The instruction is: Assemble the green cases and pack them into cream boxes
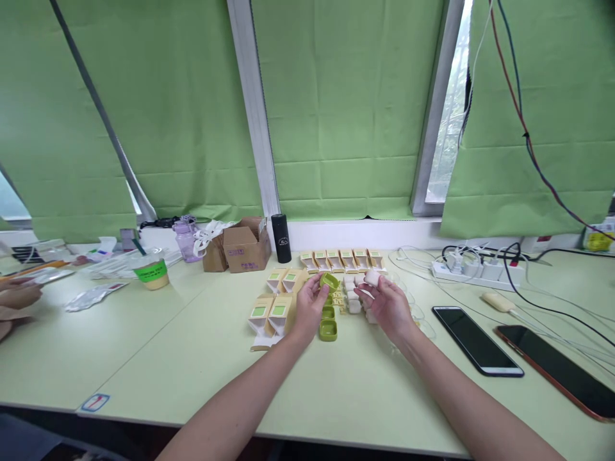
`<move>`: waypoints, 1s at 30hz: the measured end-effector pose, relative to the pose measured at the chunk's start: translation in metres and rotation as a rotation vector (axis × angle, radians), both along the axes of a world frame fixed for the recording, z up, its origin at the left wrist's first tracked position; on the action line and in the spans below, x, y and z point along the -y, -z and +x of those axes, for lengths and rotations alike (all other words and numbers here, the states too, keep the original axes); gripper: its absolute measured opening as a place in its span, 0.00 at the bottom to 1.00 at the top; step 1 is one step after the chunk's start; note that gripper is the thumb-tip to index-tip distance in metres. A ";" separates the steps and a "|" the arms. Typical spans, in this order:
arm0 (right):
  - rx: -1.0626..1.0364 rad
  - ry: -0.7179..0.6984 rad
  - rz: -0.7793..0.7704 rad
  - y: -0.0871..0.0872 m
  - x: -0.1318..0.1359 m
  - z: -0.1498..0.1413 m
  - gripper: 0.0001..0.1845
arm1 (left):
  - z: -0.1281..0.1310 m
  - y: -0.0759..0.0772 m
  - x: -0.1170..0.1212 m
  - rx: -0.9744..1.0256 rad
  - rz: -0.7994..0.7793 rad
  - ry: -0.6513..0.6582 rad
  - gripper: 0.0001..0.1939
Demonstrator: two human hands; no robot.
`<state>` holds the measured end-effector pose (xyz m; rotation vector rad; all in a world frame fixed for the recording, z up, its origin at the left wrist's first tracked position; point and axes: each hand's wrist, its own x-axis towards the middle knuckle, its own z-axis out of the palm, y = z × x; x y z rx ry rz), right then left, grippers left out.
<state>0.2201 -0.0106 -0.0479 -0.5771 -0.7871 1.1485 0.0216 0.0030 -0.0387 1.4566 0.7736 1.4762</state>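
My left hand (309, 306) pinches a small square green case (329, 280), tilted above the table. In the fingers of my right hand (391, 308) is a small white rounded block (371, 276), held up just right of the case. More green cases (328, 331) lie in a column below my left hand. Beside them are several small yellow pieces (338, 299). Between my hands sit several white blocks (354, 306), some hidden behind my right hand. Small open cartons (262, 318) with green panels stand left of my left hand, and a row of similar cartons (346, 261) stands behind.
To the right lie two phones (475, 339), a white power strip (475, 272) and loose cables. A black bottle (281, 238), a cardboard box (245, 246), a purple bottle (186, 240) and a drink cup (150, 272) stand farther back. Another person's hand (19, 294) shows at far left.
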 end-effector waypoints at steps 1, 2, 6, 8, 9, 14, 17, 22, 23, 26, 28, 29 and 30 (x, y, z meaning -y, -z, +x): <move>-0.005 -0.018 -0.003 0.001 -0.001 0.001 0.19 | 0.000 0.000 0.000 0.009 -0.006 -0.001 0.29; -0.005 -0.031 -0.008 0.003 -0.002 0.002 0.19 | 0.000 0.000 0.000 0.011 -0.010 -0.004 0.30; -0.042 -0.039 -0.042 0.004 -0.002 0.001 0.18 | 0.000 0.001 0.001 0.002 -0.009 -0.007 0.30; -0.078 -0.039 -0.056 0.000 0.000 0.000 0.18 | 0.000 0.001 0.002 0.000 -0.004 -0.005 0.30; -0.089 -0.041 -0.058 -0.002 0.002 -0.001 0.18 | 0.000 0.001 0.002 0.003 -0.001 -0.007 0.30; -0.039 -0.052 -0.036 -0.014 0.012 -0.005 0.21 | 0.000 0.000 0.005 0.033 0.001 -0.021 0.28; 0.003 -0.026 -0.029 -0.017 0.015 -0.007 0.26 | 0.000 -0.001 0.006 0.020 0.015 -0.035 0.28; 0.110 0.069 0.004 -0.018 0.015 -0.007 0.28 | 0.000 -0.004 0.009 0.061 -0.008 -0.027 0.28; 0.139 0.082 0.018 -0.018 0.016 -0.006 0.28 | 0.000 -0.004 0.009 0.084 -0.019 -0.016 0.28; 0.219 0.097 0.046 -0.020 0.017 -0.005 0.28 | 0.001 -0.005 0.011 0.151 -0.049 0.011 0.28; 0.265 0.103 0.065 -0.021 0.017 -0.005 0.27 | 0.002 -0.005 0.011 0.177 -0.059 0.020 0.28; 0.285 0.108 0.073 -0.021 0.017 -0.005 0.27 | 0.002 -0.005 0.011 0.184 -0.061 0.024 0.29; 0.307 0.112 0.079 -0.021 0.017 -0.004 0.26 | 0.002 -0.005 0.011 0.189 -0.062 0.028 0.29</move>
